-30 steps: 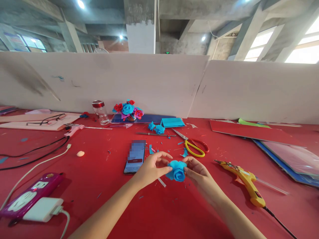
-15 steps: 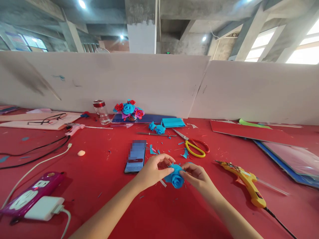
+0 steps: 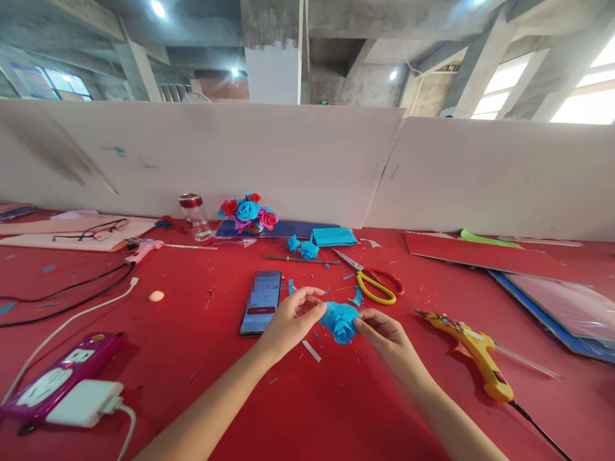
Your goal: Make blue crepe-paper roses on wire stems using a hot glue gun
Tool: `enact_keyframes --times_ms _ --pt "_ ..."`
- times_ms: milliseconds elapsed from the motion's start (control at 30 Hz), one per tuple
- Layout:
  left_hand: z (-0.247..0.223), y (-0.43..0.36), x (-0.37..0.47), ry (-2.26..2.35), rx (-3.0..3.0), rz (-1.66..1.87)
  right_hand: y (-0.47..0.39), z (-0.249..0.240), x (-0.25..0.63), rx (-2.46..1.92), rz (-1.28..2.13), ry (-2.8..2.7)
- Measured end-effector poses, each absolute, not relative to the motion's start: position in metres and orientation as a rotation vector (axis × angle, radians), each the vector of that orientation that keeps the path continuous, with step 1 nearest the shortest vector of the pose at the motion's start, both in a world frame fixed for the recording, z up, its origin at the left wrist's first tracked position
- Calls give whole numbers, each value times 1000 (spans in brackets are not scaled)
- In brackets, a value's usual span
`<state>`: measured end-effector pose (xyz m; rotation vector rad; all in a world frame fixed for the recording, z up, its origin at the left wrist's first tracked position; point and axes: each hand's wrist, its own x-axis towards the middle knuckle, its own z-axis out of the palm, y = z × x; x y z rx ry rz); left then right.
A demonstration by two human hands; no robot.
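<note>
A blue paper rose [image 3: 343, 325] is held up over the red table, its spiral centre facing me. My left hand [image 3: 295, 318] pinches a petal at the flower's left edge between thumb and fingers. On the opposite side, my right hand [image 3: 382, 331] grips the rose's right edge with thumb and forefinger. Just left of my left hand lies a phone [image 3: 262, 304] with its screen lit. Blue paper scraps [image 3: 357, 296] and a thin white strip [image 3: 311, 351] are scattered around the flower.
Scissors [image 3: 377, 286] with yellow and red handles lie beyond my hands. At right rests a yellow glue gun [image 3: 468, 349]. Two blue flowers [image 3: 307, 249], folded blue paper [image 3: 335, 237], a flower arrangement [image 3: 248, 211] and a glass jar [image 3: 196, 218] stand farther back. A purple power strip [image 3: 65, 371] is left.
The rose has risen slightly away from me, and a wider petal stretches toward my left hand. My left hand has shifted a little left; the white strip shows more fully.
</note>
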<state>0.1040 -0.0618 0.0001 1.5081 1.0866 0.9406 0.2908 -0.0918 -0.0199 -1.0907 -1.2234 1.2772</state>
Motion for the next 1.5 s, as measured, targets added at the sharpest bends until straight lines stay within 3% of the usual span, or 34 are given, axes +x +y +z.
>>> enact_keyframes --times_ms 533,1200,1500 --pt "4 -72 107 1048 1788 1143 -91 -23 292 -1127 1292 -1041" --pt "2 -73 109 1044 2097 1101 -93 -20 289 -1175 1188 -1190" --pt "-21 -12 49 1772 2144 986 -92 -23 289 -1198 1166 -1183"
